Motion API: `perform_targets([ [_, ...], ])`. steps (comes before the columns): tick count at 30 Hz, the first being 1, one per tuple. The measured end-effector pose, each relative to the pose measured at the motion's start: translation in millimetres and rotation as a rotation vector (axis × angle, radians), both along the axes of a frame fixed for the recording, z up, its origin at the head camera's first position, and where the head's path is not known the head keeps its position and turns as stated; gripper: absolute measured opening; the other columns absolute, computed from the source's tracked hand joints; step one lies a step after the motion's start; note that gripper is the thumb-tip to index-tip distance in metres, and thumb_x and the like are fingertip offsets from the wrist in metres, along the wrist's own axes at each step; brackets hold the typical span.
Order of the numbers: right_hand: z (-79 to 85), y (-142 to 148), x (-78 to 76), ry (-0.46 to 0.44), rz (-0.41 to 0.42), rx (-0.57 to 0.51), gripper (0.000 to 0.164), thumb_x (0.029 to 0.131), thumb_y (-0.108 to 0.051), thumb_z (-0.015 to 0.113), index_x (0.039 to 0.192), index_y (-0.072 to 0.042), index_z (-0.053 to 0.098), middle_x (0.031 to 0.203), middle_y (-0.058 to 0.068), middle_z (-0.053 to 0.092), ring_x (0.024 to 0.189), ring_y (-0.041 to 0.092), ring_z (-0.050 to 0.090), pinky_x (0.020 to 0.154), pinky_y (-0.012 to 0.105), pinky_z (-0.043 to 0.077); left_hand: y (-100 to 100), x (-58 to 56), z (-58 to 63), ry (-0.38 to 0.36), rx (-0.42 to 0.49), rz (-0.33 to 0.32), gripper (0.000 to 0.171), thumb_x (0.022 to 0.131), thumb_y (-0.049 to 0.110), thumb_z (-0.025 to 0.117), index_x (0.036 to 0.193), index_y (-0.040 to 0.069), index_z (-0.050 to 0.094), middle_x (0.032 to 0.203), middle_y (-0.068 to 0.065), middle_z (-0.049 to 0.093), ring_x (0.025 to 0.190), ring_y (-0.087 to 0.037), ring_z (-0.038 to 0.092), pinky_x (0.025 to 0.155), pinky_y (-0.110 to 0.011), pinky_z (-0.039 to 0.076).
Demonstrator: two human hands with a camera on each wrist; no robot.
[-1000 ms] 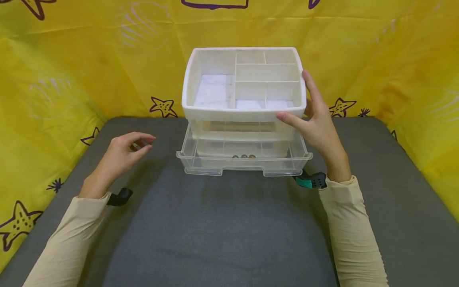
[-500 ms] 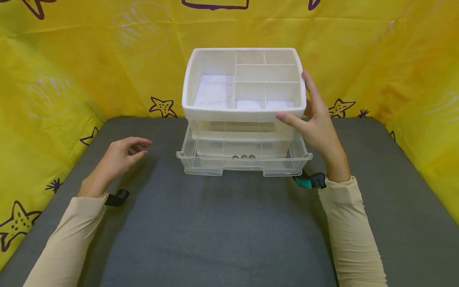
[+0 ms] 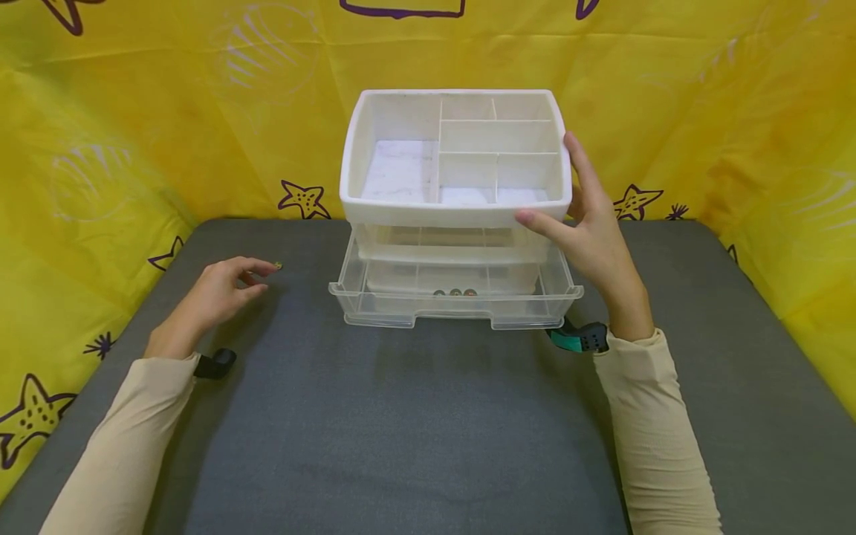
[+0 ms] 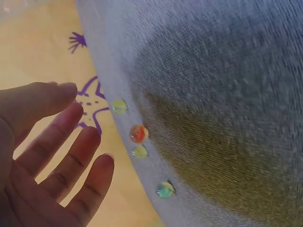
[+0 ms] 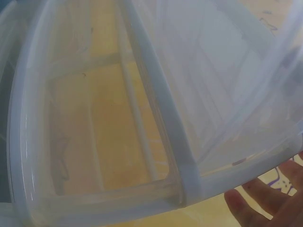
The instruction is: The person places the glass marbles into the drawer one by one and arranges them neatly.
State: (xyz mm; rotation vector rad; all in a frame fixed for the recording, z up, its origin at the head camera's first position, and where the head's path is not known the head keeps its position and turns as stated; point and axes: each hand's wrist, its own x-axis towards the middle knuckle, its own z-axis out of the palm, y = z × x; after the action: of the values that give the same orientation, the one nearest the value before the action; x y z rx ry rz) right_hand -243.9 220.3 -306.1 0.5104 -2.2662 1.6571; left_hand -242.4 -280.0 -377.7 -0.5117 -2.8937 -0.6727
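On the grey table stands a white drawer organizer with a divided top tray. Its clear lower drawer is pulled out and has several marbles inside. My right hand holds the organizer's right front corner, thumb on the front rim and fingers along the side. Left of the organizer, my left hand hovers with loosely bent fingers and nothing visible in them. A small yellow-green marble shows by its index fingertip. In the left wrist view a red-orange marble and a teal marble lie beyond the fingers.
A yellow patterned cloth hangs behind and at both sides of the grey table. Two more yellow-green marbles, one of them a pale marble, lie near the table's edge in the left wrist view.
My left hand has drifted slightly left, away from the organizer, and a marble now shows beside its index fingertip. The right hand and the organizer have stayed in place.
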Motion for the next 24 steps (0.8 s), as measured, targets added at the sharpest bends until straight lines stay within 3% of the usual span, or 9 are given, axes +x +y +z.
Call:
perform_targets([
  [9, -0.4, 0.1, -0.4, 0.008, -0.003, 0.005, 0.095, 0.085, -0.012, 0.077, 0.157, -0.036, 0.021, 0.153, 0.001, 0.041, 0.121, 0.025, 0.057, 0.080, 0.018, 0.056, -9.7, -3.6, -8.5, -0.001, -0.025, 0.025, 0.030, 0.085, -0.003, 0.069, 0.115, 0.000, 0.070, 0.104, -0.023, 0.071, 0.086, -0.034, 0.066, 0.076, -0.037, 0.048],
  [17, -0.6, -0.3, -0.4, 0.005, 0.003, -0.004, 0.095, 0.084, -0.011, 0.078, 0.157, -0.035, 0.021, 0.152, 0.001, 0.041, 0.121, 0.025, 0.057, 0.080, 0.018, 0.056, -15.9, -9.0, -12.9, -0.128, -0.042, 0.079, 0.030, 0.090, 0.001, 0.065, 0.120, -0.001, 0.067, 0.110, -0.027, 0.067, 0.092, -0.038, 0.064, 0.082, -0.047, 0.046],
  [24, 0.2, -0.5, -0.2, -0.006, 0.006, -0.018, 0.097, 0.084, -0.012, 0.078, 0.157, -0.036, 0.020, 0.154, 0.001, 0.040, 0.122, 0.024, 0.056, 0.081, 0.018, 0.055, -20.9, -14.0, -12.7, -0.210, -0.061, 0.088, 0.032, 0.093, 0.003, 0.061, 0.124, -0.004, 0.064, 0.120, -0.032, 0.061, 0.101, -0.045, 0.062, 0.087, -0.056, 0.048],
])
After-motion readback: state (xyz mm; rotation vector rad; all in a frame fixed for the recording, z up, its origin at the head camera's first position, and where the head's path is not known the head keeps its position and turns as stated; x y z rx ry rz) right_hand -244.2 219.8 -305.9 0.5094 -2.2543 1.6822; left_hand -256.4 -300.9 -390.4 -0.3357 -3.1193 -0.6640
